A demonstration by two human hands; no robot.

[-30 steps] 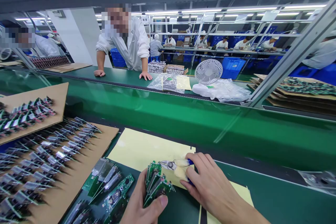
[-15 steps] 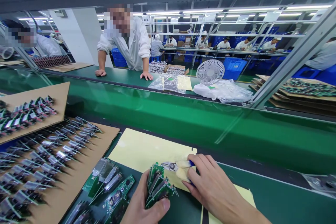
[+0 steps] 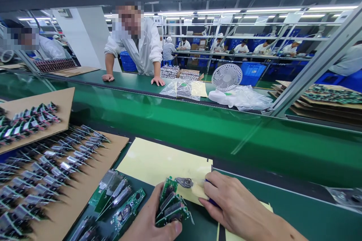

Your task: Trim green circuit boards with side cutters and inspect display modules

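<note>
My left hand (image 3: 158,218), low in the middle of the view, is closed around several green circuit boards (image 3: 173,205) held in a bunch. My right hand (image 3: 226,199) grips a pair of wire cutters (image 3: 185,182) by its handles, which look blue and are mostly hidden by the fingers. Something pale and soft-looking sits around the cutters near my fingertips. The metal jaws point left and lie close to the top edge of the held boards; whether they touch cannot be made out. More circuit boards (image 3: 127,209) lie on the green bench just left of my left hand.
Cardboard sheets (image 3: 113,154) with rows of boards fill the left side. A yellow sheet (image 3: 158,158) lies beneath the cutters. Beyond the green channel (image 3: 181,120), a person in white (image 3: 147,49) leans on the far bench, near a white fan (image 3: 227,77) and plastic bags (image 3: 251,98).
My right hand and the cutters have shifted slightly right and down, and the jaws look closer together. My left hand still holds the boards, nearly in place. The person opposite has hardly moved.
</note>
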